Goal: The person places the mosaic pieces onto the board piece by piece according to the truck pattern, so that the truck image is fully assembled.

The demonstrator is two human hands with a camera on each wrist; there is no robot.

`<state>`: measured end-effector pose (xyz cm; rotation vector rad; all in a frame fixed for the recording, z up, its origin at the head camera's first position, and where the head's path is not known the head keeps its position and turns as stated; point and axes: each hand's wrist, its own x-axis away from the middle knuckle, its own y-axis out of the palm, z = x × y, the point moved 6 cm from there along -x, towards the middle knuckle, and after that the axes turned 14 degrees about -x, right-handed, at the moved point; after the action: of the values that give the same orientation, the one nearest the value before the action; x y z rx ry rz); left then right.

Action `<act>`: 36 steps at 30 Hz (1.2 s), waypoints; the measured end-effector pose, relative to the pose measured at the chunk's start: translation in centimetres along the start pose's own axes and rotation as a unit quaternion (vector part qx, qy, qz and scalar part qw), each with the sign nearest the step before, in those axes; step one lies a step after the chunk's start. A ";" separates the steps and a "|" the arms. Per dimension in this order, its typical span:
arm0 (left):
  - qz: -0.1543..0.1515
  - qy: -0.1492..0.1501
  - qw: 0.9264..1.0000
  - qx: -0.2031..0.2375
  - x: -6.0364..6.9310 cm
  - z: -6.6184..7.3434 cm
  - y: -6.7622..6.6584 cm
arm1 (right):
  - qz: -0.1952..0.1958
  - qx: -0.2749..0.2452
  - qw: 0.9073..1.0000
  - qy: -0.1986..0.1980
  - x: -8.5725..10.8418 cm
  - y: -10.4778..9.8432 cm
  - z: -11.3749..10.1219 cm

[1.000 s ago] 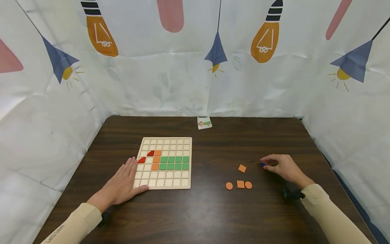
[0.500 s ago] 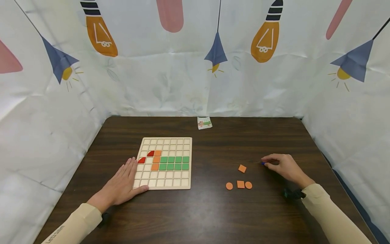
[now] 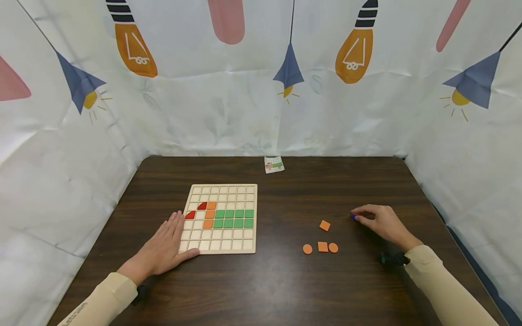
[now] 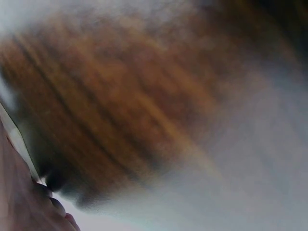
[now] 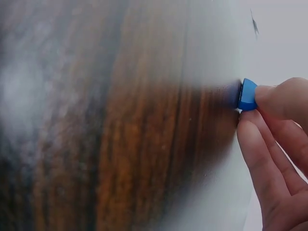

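table (image 3: 261, 290): grid board (image 3: 231, 197) sits nearer left edge. hands well apart. left hand (image 3: 163, 244) flat along board's left edge, thumb at its near left corner. right hand (image 3: 382, 222) out toward table's right edge, pinching. card (image 3: 274, 165) at mid far edge. green tiles (image 3: 229, 222), orange tiles (image 3: 210, 213), red tiles (image 3: 202, 206) in board cells. loose orange squares (image 3: 325, 225), orange discs (image 3: 307, 249) between board and right hand. blue block (image 5: 248, 95) clamped by right thumb and fingers; can't tell if it touches wood.

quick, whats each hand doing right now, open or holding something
Left hand: open, fingers straight, resting at the left edge of the board.
Right hand: closed, pinching a small blue piece.
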<state>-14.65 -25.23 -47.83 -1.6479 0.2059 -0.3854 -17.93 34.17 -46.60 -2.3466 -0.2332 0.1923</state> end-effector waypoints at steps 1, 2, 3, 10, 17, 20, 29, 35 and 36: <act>0.000 0.000 1.000 -0.001 0.0 0.0 0.0 | 0.002 0.002 1.000 -0.001 0.0 0.0 0.0; -0.001 -0.001 1.000 -0.001 0.0 0.0 0.0 | 0.004 0.004 1.000 -0.002 0.0 0.0 0.0; -0.001 -0.001 1.000 -0.002 0.0 0.0 0.0 | 0.006 0.007 1.000 -0.004 0.0 0.0 0.0; -0.002 0.000 1.000 -0.003 0.1 0.0 0.0 | -0.002 -0.008 1.000 -0.008 0.0 0.0 0.2; -0.001 -0.003 1.000 0.000 0.1 0.0 -0.1 | -0.017 -0.020 1.000 -0.018 -0.1 0.2 -0.2; 0.000 -0.002 1.000 0.000 0.0 0.1 -0.2 | -0.018 -0.022 0.999 -0.018 -0.1 0.3 -0.4; 0.002 -0.006 1.000 -0.010 0.3 -0.3 -0.2 | -0.007 -0.018 0.999 -0.048 -1.5 1.0 -2.0; 0.009 -0.004 1.000 -0.016 0.2 -0.1 0.0 | -0.007 -0.024 0.998 -0.059 -2.8 1.9 -3.4; 0.009 -0.004 1.000 -0.017 0.2 0.0 0.0 | -0.011 -0.026 0.998 -0.061 -3.0 2.1 -3.6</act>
<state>-14.45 -25.36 -47.81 -1.6789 0.2224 -0.3624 -19.86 29.56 -45.33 -2.3864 -0.3267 0.3224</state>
